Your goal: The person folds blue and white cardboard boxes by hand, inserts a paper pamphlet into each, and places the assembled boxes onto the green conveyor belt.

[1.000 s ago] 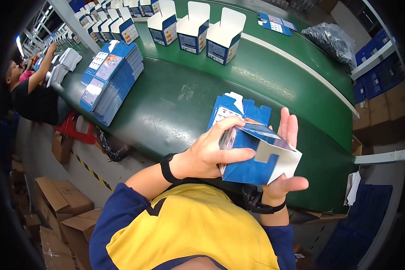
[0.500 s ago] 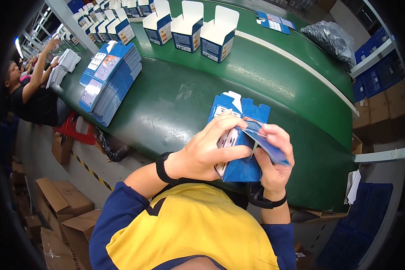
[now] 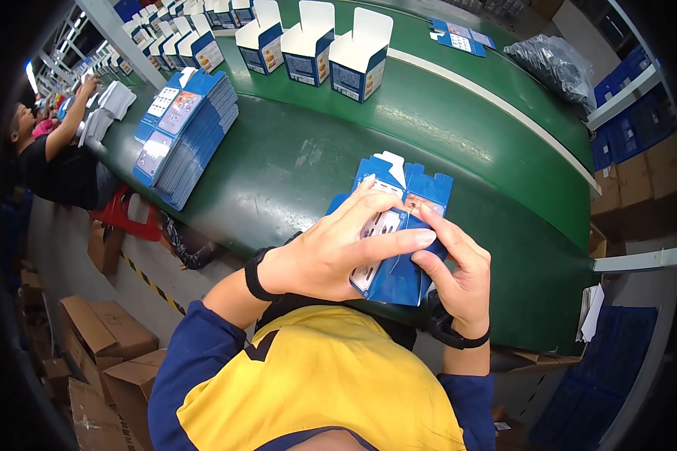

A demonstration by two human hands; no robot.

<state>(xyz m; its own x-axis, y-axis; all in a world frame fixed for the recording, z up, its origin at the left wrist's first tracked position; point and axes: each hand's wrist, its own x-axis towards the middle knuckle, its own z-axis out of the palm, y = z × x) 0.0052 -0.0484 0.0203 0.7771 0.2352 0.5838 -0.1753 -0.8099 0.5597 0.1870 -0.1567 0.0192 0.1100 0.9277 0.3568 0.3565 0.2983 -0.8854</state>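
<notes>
Fingers of the left hand (image 3: pixel 316 255) are spread over a small blue cardboard carton with a white printed side panel (image 3: pixel 406 278), the thumb extended across its blue upper part and the index finger along its far side; they are grasping it. Fingers of the right hand (image 3: pixel 460 276) are bent, thumb apart from index finger, and grip the same carton at its right side. The carton is thus between the two hands, over the near part of a green tabletop (image 3: pixel 278 165). Its inside is hidden by the fingers, and how far it is folded cannot be told. Just beyond the fingertips lie flat blue carton blanks with a white flap (image 3: pixel 432 192); whether the held carton touches them cannot be told. A black wristband (image 3: pixel 256 276) is worn on the left wrist and a black wrist device with a strap (image 3: pixel 440 323) on the right. To the left of the fingers and farther off stands a tall stack of flattened blue cartons (image 3: pixel 188 143). Well ahead of the fingers, three open blue-and-white boxes with raised white lids (image 3: pixel 359 64) stand in a row. Ahead and to the right lies a grey plastic bag (image 3: pixel 553 68). Brown cardboard boxes (image 3: pixel 109 331) stand on the floor, behind and left of the fingers.
</notes>
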